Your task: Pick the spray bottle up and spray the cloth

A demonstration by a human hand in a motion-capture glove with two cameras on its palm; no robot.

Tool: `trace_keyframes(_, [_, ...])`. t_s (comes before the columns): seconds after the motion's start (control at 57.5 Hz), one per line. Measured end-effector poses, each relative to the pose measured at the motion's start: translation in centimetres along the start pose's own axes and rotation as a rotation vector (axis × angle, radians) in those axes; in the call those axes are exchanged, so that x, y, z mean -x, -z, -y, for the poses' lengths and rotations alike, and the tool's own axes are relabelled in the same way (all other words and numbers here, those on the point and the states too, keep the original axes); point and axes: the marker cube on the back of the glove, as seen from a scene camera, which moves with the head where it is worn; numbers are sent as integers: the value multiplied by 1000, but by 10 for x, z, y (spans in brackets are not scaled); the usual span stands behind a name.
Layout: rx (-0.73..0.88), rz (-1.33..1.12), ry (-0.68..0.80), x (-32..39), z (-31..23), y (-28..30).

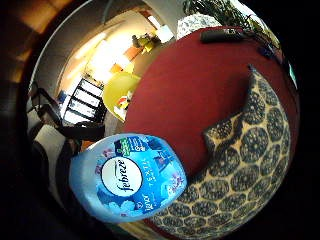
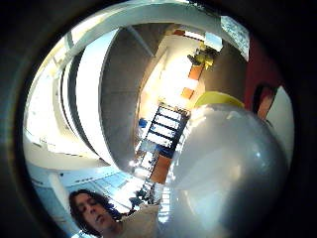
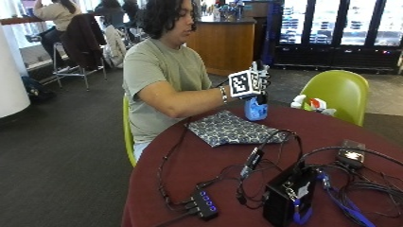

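1. Person sits at a round table with a dark red cloth cover [image 3: 189, 179], gloved right hand [image 3: 257, 84] raised above the far edge of the tabletop.
2. That hand holds the Febreze spray bottle [image 3: 256, 109] up near its top; fingers are wrapped around the neck area, though the exact finger layout is hidden behind the glove rig.
3. Bottle is upright, long axis vertical, blue body hanging below the hand. It appears just off the tabletop, but I can't tell for sure whether the base still touches.
4. Which way the nozzle points: cannot tell, the hand covers it.
5. Little-finger-side palm view shows the bottle's label [image 1: 122, 177] close up, facing the palm.
6. Patterned cloth [image 3: 230, 128] lies flat on the table just beside the bottle, toward the person's side, one corner folded up. Same cloth [image 1: 240, 170] sits beside the bottle in the palm view.
7. Left hand is not visible.
8. Nearer on the table: black box [image 3: 286, 194], USB hub [image 3: 205, 204], tangled cables [image 3: 252, 165].
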Motion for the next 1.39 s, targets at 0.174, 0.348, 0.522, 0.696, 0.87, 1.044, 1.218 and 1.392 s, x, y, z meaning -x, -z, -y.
trace_keyframes(0.174, [-49,76,-39,-15,21,-4])
trace_keyframes(0.348, [-102,50,-16,-18,34,-13])
trace_keyframes(0.522, [-52,78,-29,-21,34,-14])
trace_keyframes(0.696, [108,5,-47,-31,25,-5])
trace_keyframes(0.87, [239,-203,-28,-17,4,31])
trace_keyframes(1.044, [139,-440,38,13,5,113])
trace_keyframes(1.218, [147,-645,64,42,-10,155])
trace_keyframes(1.392, [211,-898,32,54,-24,176])
